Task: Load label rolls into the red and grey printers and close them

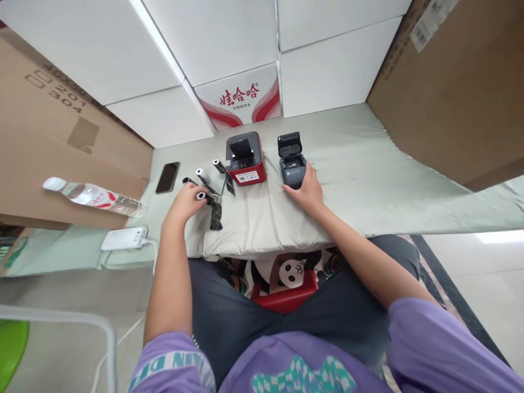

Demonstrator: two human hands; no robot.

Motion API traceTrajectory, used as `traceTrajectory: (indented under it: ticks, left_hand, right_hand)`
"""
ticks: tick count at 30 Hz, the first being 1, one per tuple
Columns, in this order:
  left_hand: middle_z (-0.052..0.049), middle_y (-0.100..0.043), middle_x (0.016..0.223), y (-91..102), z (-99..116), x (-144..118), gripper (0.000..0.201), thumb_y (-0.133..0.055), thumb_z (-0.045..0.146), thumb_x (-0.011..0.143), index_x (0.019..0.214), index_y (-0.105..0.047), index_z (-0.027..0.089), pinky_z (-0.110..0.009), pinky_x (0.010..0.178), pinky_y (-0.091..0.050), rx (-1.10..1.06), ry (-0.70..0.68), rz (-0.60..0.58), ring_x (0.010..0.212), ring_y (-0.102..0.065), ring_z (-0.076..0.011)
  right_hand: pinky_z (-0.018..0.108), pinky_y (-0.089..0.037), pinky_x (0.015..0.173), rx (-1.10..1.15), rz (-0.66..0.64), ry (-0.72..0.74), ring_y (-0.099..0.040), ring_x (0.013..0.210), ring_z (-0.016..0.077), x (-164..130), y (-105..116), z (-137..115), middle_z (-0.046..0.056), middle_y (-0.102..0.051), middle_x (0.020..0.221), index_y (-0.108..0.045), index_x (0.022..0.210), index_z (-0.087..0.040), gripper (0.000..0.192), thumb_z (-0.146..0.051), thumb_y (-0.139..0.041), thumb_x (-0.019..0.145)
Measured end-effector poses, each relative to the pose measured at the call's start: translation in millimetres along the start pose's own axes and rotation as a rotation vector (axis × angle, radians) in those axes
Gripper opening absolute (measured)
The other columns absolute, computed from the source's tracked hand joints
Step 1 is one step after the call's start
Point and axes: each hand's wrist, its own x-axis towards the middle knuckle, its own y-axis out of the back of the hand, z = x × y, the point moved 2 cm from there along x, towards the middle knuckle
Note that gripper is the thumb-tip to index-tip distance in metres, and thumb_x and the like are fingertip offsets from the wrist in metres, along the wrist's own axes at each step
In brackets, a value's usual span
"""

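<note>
My left hand (186,204) closes around a small black roll with a white core (201,196), its black strip trailing onto the cloth. Two similar rolls (202,174) lie just beyond it, one (219,165) leaning by the red printer. My right hand (308,191) rests against the front of a small dark grey printer (292,168) whose lid stands open. A red printer (245,161), also with its lid up, sits to the left of the grey one. Both stand on a pale green cloth (356,164) over a low surface.
A black phone (167,177) lies left of the rolls. A water bottle (96,197) lies on its side and a white power strip (124,238) sits at the left. Cardboard boxes (458,93) stand left and right, white boxes (241,98) behind.
</note>
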Motion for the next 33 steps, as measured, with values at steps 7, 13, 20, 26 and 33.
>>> traceTrajectory:
  ticks: [7, 13, 20, 26, 33]
  left_hand:
    - [-0.006, -0.070, 0.102, 15.4, 54.7, -21.1, 0.029, -0.071, 0.044, 0.077, 0.098, -0.067, 0.025, -0.045, 0.085, -0.062, -1.017, -0.025, 0.225, 0.092, -0.072, -0.0263]
    - [-0.007, -0.065, 0.115, 2.7, 173.6, 5.8, 0.050, -0.073, 0.062, 0.078, 0.117, -0.061, 0.034, -0.041, 0.075, -0.062, -1.388, -0.242, 0.049, 0.111, -0.069, -0.0303]
    - [-0.005, -0.069, 0.101, -59.5, 244.8, 73.3, 0.042, -0.080, 0.036, 0.079, 0.113, -0.058, 0.026, -0.039, 0.078, -0.059, -1.467, -0.240, -0.227, 0.101, -0.072, -0.0272]
    - [-0.001, -0.068, 0.105, -99.7, 244.6, 102.0, 0.042, -0.076, 0.020, 0.071, 0.105, -0.054, 0.027, -0.022, 0.058, -0.047, -1.674, -0.094, -0.185, 0.080, -0.065, -0.0138]
    - [-0.008, -0.064, 0.112, -116.9, 232.0, 88.4, 0.024, -0.062, 0.017, 0.066, 0.090, -0.060, 0.021, -0.021, 0.066, -0.049, -1.855, -0.109, -0.265, 0.087, -0.058, -0.0125]
  right_hand:
    - [0.057, -0.038, 0.122, 0.015, 0.024, 0.023, -0.040, 0.152, 0.0411, -0.2, -2.9, 1.6, 0.029, -0.040, 0.161, -0.022, 0.162, -0.008, 0.110, -0.048, -0.079, 0.076]
    - [0.057, -0.038, 0.124, 0.030, 0.017, 0.013, -0.040, 0.152, 0.0412, 0.0, -2.2, 0.5, 0.029, -0.040, 0.161, -0.023, 0.162, -0.008, 0.111, -0.047, -0.081, 0.075]
    - [0.057, -0.041, 0.121, 0.051, 0.022, 0.021, -0.041, 0.152, 0.0409, -1.5, -2.0, 0.0, 0.028, -0.041, 0.161, -0.023, 0.163, -0.011, 0.110, -0.047, -0.081, 0.077]
    - [0.052, -0.041, 0.122, 0.045, 0.005, 0.024, -0.042, 0.151, 0.0391, -2.8, -0.1, -2.7, 0.029, -0.041, 0.161, -0.023, 0.162, -0.006, 0.111, -0.048, -0.082, 0.078]
    - [0.057, -0.041, 0.122, 0.033, 0.029, 0.035, -0.041, 0.152, 0.0402, -2.5, -2.1, -0.6, 0.028, -0.041, 0.161, -0.023, 0.162, -0.010, 0.109, -0.052, -0.080, 0.079]
